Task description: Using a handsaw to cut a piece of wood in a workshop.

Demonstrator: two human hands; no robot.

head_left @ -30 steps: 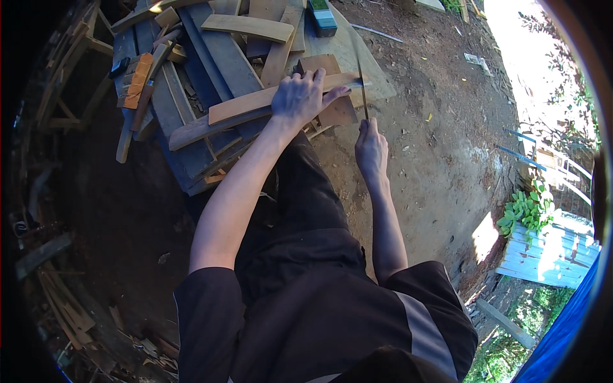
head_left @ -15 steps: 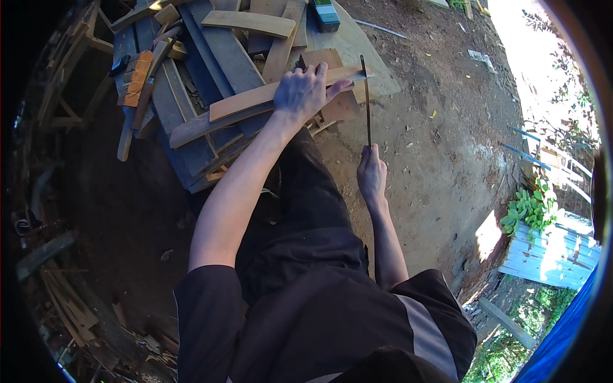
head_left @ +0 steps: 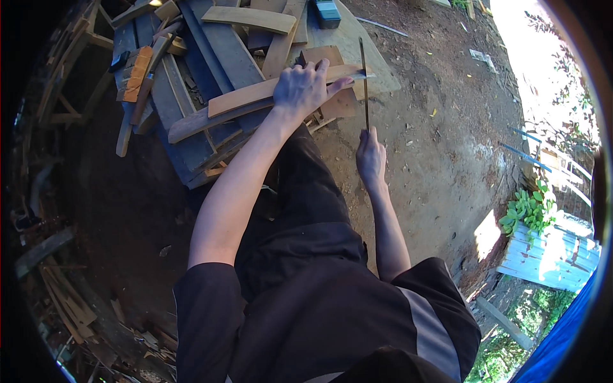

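My left hand (head_left: 301, 88) is clamped over a long, slightly curved wooden board (head_left: 239, 99), its fingers bent over the far edge and its thumb stretched out to the right. The board lies on other planks and sticks out past their right side. To the right, my right hand (head_left: 371, 156) is closed round the near end of a thin, dark saw (head_left: 366, 102), seen edge-on; its handle is hidden in my fist. The saw crosses the board near its right end, pointing away from me. Whether its teeth are in the wood cannot be made out.
Under the board stands a low bench of dark planks (head_left: 233, 60), with a loose curved board (head_left: 249, 19) on top. An orange block (head_left: 137, 73), a wooden-handled tool (head_left: 142, 99) and a blue-and-black box (head_left: 326, 14) lie there too. Scrap wood (head_left: 67, 300) is heaped at the left.
My right hand and the saw have slid forward, away from me, across the board. My left hand and the board have stayed nearly in place.
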